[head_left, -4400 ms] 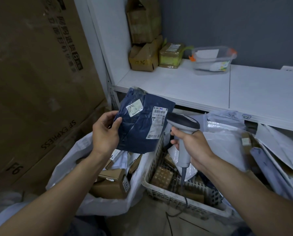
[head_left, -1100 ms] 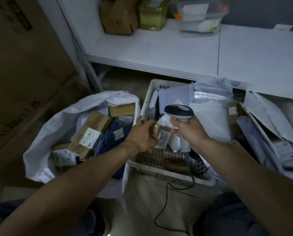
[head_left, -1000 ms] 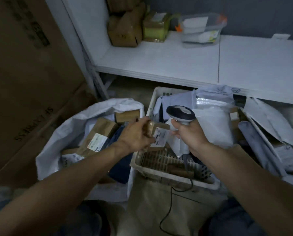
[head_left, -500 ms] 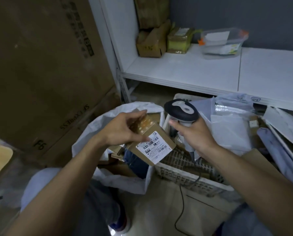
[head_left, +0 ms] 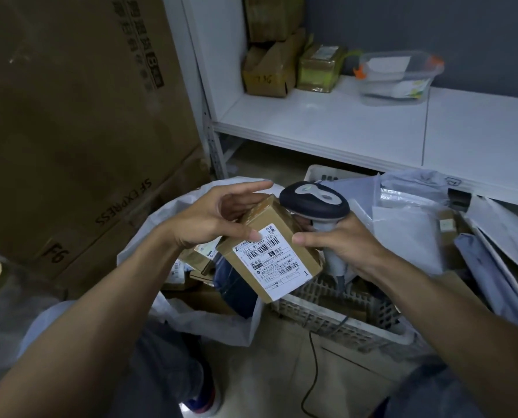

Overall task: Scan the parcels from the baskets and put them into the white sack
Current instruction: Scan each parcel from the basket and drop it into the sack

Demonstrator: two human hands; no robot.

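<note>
Box parcel held at scanner, above sack and basket

Left grip (head_left: 212,218) holds a small brown box parcel (head_left: 277,224): thumb on the top edge of the white barcode label, other fingers behind the box, index finger sticking out straight. Box is tilted, label face up toward the camera, lifted over the gap between sack and basket.

Right grip (head_left: 339,242) is closed round the handle of a handheld scanner (head_left: 315,200), whose dark head sits just behind the box's upper right edge. Right thumb reaches out to the box's right side beside the label; cannot tell whether it touches. Scanner cable (head_left: 309,372) hangs down to the floor.

White sack (head_left: 209,324) stands open below the left grip, with brown boxes and a dark blue parcel (head_left: 233,282) inside. White slatted basket (head_left: 336,315) stands just right of the sack, touching it, under the right grip. Grey and white poly mailers (head_left: 408,230) are piled in it and spill off to the right.

White shelf (head_left: 342,125) runs behind the basket. On it: brown cartons (head_left: 269,70) in the left corner, a box with yellow-green tape (head_left: 321,67) beside them, and a clear plastic tub (head_left: 396,76) with orange clips further right. Large cardboard carton (head_left: 70,116) printed SF EXPRESS fills the left side.
</note>
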